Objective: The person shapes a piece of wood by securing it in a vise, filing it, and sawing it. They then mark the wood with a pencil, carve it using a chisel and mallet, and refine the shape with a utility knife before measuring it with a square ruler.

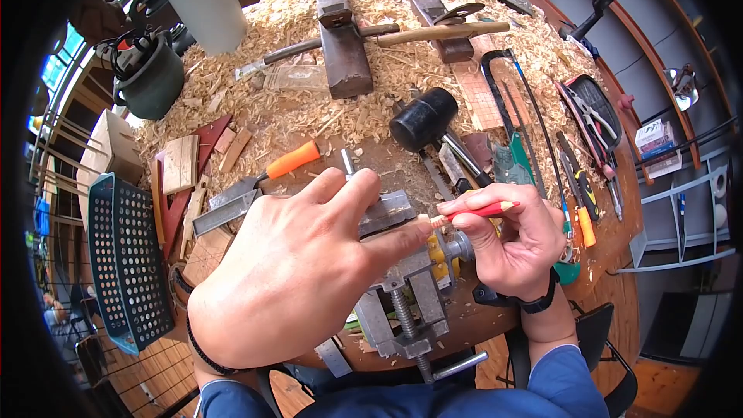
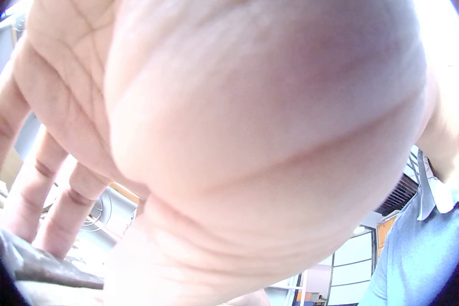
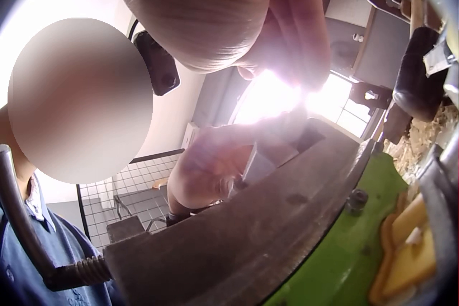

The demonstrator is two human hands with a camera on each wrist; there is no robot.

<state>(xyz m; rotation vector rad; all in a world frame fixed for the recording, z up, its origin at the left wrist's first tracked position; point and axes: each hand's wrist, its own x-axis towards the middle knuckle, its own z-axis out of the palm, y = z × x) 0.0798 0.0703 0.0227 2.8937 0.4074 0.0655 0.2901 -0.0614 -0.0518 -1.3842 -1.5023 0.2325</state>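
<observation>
My right hand (image 1: 522, 240) pinches a slim red pencil (image 1: 491, 208) between thumb and fingers, its sharpened end pointing right. Beside the pencil is the end of a small pale wooden piece (image 1: 439, 221), at the tip of my left thumb. The left hand (image 1: 298, 271) lies palm down over the metal vise (image 1: 377, 325), mostly hiding the wood beneath it. In the left wrist view its fingers (image 2: 68, 209) reach fairly straight toward grey metal. The right wrist view shows the vise (image 3: 237, 248) close up, with pale wood (image 3: 262, 164) by the left hand.
Behind the vise lie a black rubber mallet (image 1: 424, 120), an orange-handled tool (image 1: 294, 159) and a hacksaw (image 1: 487, 70). Wooden planes (image 1: 346, 62) sit among wood shavings (image 1: 286, 15). A teal perforated basket (image 1: 128, 263) stands left, pliers (image 1: 592, 116) right.
</observation>
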